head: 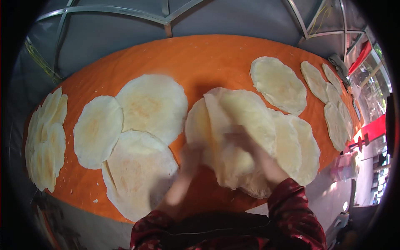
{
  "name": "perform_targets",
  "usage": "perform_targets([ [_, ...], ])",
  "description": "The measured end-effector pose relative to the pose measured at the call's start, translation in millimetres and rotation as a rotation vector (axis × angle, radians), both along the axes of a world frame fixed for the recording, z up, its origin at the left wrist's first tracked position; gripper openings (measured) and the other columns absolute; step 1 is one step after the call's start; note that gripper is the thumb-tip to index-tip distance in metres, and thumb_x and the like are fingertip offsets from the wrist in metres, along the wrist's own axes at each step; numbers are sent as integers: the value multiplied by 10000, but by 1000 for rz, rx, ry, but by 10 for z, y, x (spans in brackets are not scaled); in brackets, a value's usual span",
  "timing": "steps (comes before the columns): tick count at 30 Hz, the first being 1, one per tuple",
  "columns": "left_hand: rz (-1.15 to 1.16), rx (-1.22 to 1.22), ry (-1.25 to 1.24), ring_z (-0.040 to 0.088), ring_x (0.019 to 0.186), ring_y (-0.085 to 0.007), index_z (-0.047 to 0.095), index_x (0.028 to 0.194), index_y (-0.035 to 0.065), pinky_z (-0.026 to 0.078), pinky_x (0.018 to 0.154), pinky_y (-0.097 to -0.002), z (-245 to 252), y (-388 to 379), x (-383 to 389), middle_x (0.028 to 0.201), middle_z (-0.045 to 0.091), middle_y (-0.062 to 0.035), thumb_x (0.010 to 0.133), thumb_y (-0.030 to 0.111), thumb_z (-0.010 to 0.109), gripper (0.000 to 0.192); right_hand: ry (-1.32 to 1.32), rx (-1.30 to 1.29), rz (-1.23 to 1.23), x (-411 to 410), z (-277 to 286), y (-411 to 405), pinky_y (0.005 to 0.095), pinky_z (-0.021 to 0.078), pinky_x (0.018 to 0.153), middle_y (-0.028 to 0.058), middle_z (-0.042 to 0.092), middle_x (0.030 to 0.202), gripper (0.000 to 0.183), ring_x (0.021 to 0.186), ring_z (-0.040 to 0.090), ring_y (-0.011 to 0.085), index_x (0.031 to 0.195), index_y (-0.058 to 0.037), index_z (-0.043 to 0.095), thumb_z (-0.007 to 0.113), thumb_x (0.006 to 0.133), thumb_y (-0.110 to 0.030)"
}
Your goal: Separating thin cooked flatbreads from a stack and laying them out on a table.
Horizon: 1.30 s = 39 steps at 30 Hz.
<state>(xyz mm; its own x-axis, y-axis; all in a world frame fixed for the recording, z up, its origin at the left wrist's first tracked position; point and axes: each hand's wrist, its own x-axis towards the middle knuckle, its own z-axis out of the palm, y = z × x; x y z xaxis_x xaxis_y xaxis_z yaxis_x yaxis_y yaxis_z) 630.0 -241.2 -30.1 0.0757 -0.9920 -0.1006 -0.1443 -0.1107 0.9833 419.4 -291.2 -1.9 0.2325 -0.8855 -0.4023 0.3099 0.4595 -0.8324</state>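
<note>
Both of my hands are blurred over an overlapping group of thin round flatbreads on an orange cloth. My left hand [192, 156] is at the near left edge of the group, beside a pale flatbread [195, 125]. My right hand [242, 139] lies over the middle of the upper flatbread [253, 112], which has a folded or raised edge [214, 115] along its left side. Blur hides the fingertips, so whether either hand grips the bread is unclear. More flatbreads [295, 147] stick out to the right from under the upper one.
The orange cloth [212, 50] covers a wide table. Three large flatbreads [148, 106] overlap left of my hands, and a dense cluster [47, 137] lies at the far left. One flatbread [278, 84] sits at back right, with several more [334, 125] beyond. Metal framing [115, 9] borders the back.
</note>
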Motion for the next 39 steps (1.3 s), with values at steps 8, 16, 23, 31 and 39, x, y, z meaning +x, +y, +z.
perform_targets([
  [8, 298, 234, 388, 561, 837, -205, 467, 1074, -50, 453, 718, -292, -206, 14, 248, 942, 575, -127, 705, -25, 498, 371, 1365, -727, -36, -3609, 1427, 2, 277, 463, 629, 51, 571, 735, 102, 659, 540, 159, 677, -37, 577, 582, 673, -139],
  [16, 269, -321, -163, 508, 946, -204, 402, 1102, -4, 431, 723, -271, -294, 150, 259, 1001, 511, -134, 711, 41, 509, 408, 1574, -542, 218, -1241, 2405, -1375, 277, 414, 410, 64, 511, 688, 308, 513, 509, 143, 911, 25, 498, 526, 620, -73],
  [23, 183, -158, 65, 484, 983, -271, 361, 1123, -3, 395, 794, -322, -204, 302, 373, 1043, 475, -177, 758, 88, 514, 406, 603, -825, 55, 834, 3037, -2335, 317, 468, 541, 96, 561, 777, 122, 652, 550, 167, 834, 43, 541, 537, 744, -40],
  [31, 3, 129, 392, 493, 918, -98, 443, 1073, 25, 400, 742, -231, -81, 192, 393, 971, 515, -59, 900, 269, 395, 303, 623, -385, 200, 2189, 1736, -2514, 289, 497, 543, 117, 575, 729, 403, 605, 583, 182, 953, 52, 519, 506, 828, -331],
  [39, -10, -103, 27, 576, 749, -186, 460, 989, 22, 451, 650, -332, -48, 38, 281, 816, 556, -107, 755, 214, 602, 335, 1427, -912, 1076, 1316, 581, -428, 324, 448, 521, 147, 522, 637, 481, 541, 560, 218, 662, 29, 529, 485, 795, -432],
])
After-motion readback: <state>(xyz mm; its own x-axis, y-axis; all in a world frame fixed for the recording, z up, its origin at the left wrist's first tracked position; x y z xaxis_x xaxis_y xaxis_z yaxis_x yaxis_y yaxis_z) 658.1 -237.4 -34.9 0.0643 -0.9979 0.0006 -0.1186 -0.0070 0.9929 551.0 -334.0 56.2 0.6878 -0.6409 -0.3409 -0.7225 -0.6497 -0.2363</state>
